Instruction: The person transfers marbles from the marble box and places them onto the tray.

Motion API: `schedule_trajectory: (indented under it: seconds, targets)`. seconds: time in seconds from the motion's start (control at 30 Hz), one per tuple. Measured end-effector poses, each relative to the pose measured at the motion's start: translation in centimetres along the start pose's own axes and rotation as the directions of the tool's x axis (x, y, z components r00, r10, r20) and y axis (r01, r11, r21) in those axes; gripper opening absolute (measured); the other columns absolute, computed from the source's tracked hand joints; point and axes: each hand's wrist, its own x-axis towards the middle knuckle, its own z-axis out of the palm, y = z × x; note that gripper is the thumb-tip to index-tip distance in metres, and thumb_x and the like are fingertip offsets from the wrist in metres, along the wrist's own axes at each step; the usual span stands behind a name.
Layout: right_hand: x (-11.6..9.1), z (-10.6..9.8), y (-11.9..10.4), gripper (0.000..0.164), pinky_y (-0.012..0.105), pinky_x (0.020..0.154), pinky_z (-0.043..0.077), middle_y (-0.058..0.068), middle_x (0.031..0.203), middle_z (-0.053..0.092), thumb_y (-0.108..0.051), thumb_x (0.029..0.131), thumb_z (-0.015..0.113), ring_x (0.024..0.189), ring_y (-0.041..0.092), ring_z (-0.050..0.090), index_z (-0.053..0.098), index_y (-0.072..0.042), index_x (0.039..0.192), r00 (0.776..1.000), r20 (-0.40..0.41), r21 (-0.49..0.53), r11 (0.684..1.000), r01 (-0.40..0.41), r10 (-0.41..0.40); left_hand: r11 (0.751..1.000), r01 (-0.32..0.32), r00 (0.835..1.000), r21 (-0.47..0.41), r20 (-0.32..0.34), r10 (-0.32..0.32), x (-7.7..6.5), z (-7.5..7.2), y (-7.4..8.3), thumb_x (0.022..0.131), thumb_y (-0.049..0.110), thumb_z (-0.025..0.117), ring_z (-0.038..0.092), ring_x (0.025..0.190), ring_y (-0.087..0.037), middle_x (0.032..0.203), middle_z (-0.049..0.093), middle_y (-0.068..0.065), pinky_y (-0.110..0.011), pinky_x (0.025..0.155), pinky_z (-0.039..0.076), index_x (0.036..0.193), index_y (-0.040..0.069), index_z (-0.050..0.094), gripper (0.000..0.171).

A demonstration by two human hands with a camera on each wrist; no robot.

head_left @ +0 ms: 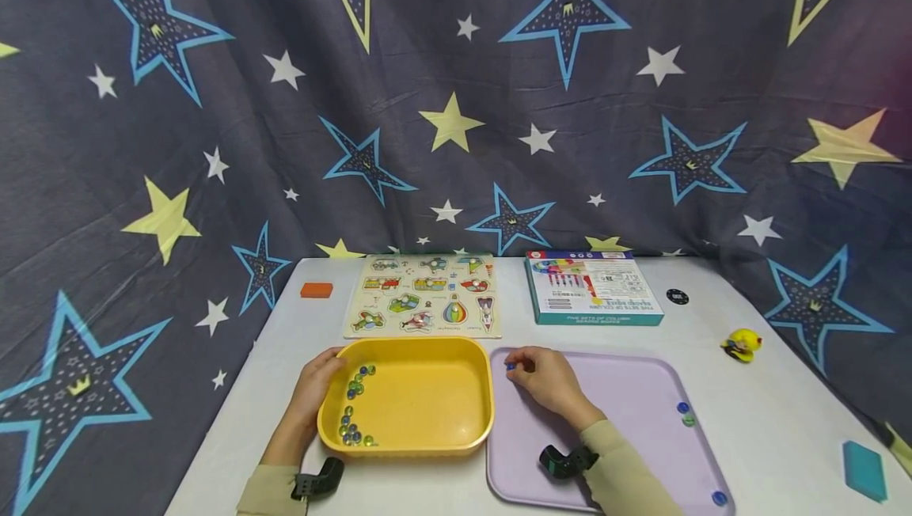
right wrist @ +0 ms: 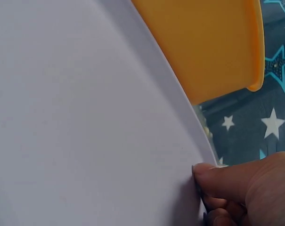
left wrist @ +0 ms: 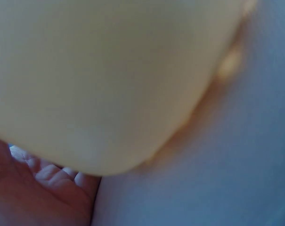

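My left hand grips the left end of a yellow plastic tub, its thumb side at the rim. The tub's pale blurred wall fills much of the left wrist view. Blue and green glass marbles lie along the tub's left side. Over the upper left corner of a purple tray, my right hand pinches a blue glass marble. In the right wrist view the fingers mostly hide it. Near the tray's right edge sit a blue marble, a green marble and another blue marble.
Behind the tub lies a wooden picture puzzle board, with a boxed toy set to its right. An orange block lies far left. On the right are a black disc, a yellow duck toy and a teal block.
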Motion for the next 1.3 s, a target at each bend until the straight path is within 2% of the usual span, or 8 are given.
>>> schedule_trajectory:
  seconds: [0.17, 0.4, 0.67, 0.8, 1.0, 1.2, 1.3]
  targets:
    - [-0.1, 0.1, 0.0, 0.014, 0.025, 0.063, 0.04, -0.012, 0.071, 0.058, -0.015, 0.072, 0.074, 0.065, 0.007, 0.048, 0.069, -0.02, 0.084, 1.0, -0.004, -0.02, 1.0, 0.003, -0.003, 1.0, 0.004, 1.0, -0.003, -0.004, -0.004, 0.0, 0.0, 0.0, 0.088, 0.022, 0.042, 0.052, 0.096, -0.022, 0.111, 0.057, -0.01, -0.026, 0.08, 0.045, 0.116, 0.009, 0.055, 0.033]
    - [0.1, -0.1, 0.0, 0.017, 0.024, 0.063, 0.041, -0.01, 0.071, 0.057, -0.013, 0.072, 0.074, 0.066, 0.007, 0.048, 0.069, -0.016, 0.088, 1.0, 0.014, 0.006, 1.0, -0.002, 0.002, 1.0, -0.007, 1.0, -0.001, -0.004, 0.007, 0.0, -0.1, -0.1, 0.088, 0.021, 0.042, 0.052, 0.095, -0.022, 0.111, 0.057, -0.01, -0.025, 0.079, 0.046, 0.116, 0.009, 0.055, 0.033]
    - [0.0, -1.6, -1.3, 0.019, 0.023, 0.044, 0.04, -0.006, 0.067, 0.059, -0.01, 0.077, 0.068, 0.051, 0.011, 0.05, 0.067, -0.011, 0.096, 0.999, 0.043, 0.137, 0.99, -0.033, 0.027, 1.0, -0.006, 1.0, -0.007, 0.0, 0.006, -0.1, -0.1, -0.1, 0.089, 0.022, 0.043, 0.052, 0.095, -0.022, 0.111, 0.057, -0.01, -0.025, 0.079, 0.045, 0.116, 0.009, 0.055, 0.033]
    - [-0.3, -2.2, -3.3, 0.016, 0.023, 0.048, 0.041, -0.006, 0.071, 0.059, -0.016, 0.079, 0.067, 0.058, 0.012, 0.05, 0.068, -0.015, 0.095, 1.0, 0.028, 0.211, 0.977, 0.002, -0.008, 1.0, -0.013, 1.0, -0.01, 0.007, 0.014, -0.2, -0.2, -0.1, 0.089, 0.021, 0.043, 0.052, 0.095, -0.022, 0.111, 0.057, -0.012, -0.026, 0.079, 0.045, 0.117, 0.007, 0.054, 0.034]
    - [-1.2, -2.1, -7.5, 0.01, 0.023, 0.051, 0.043, -0.006, 0.076, 0.062, -0.019, 0.083, 0.065, 0.061, 0.013, 0.051, 0.068, -0.019, 0.092, 0.993, 0.046, 0.354, 0.931, 0.088, -0.112, 1.0, -0.008, 1.0, -0.007, 0.004, 0.008, -0.1, -0.1, 0.0, 0.089, 0.022, 0.043, 0.052, 0.095, -0.022, 0.111, 0.057, -0.011, -0.025, 0.08, 0.045, 0.116, 0.008, 0.055, 0.033]
    - [-2.0, -0.1, -11.5, 0.008, 0.022, 0.051, 0.043, -0.007, 0.078, 0.062, -0.022, 0.084, 0.063, 0.059, 0.009, 0.05, 0.066, -0.022, 0.092, 0.957, 0.151, 0.395, 0.903, 0.17, -0.246, 1.0, -0.004, 1.0, -0.011, 0.001, 0.004, -0.1, -0.1, -0.1, 0.089, 0.021, 0.043, 0.051, 0.096, -0.022, 0.111, 0.057, -0.01, -0.026, 0.081, 0.044, 0.116, 0.009, 0.055, 0.033]
    - [-2.1, 1.5, -12.8, 0.009, 0.02, 0.052, 0.042, -0.01, 0.078, 0.06, -0.024, 0.084, 0.062, 0.06, 0.008, 0.05, 0.066, -0.023, 0.092, 0.929, 0.231, 0.375, 0.907, 0.189, -0.289, 1.0, 0.008, 1.0, -0.016, -0.002, -0.008, -0.1, -0.1, -0.1, 0.088, 0.022, 0.043, 0.051, 0.097, -0.022, 0.111, 0.057, -0.01, -0.027, 0.081, 0.044, 0.116, 0.009, 0.055, 0.033]
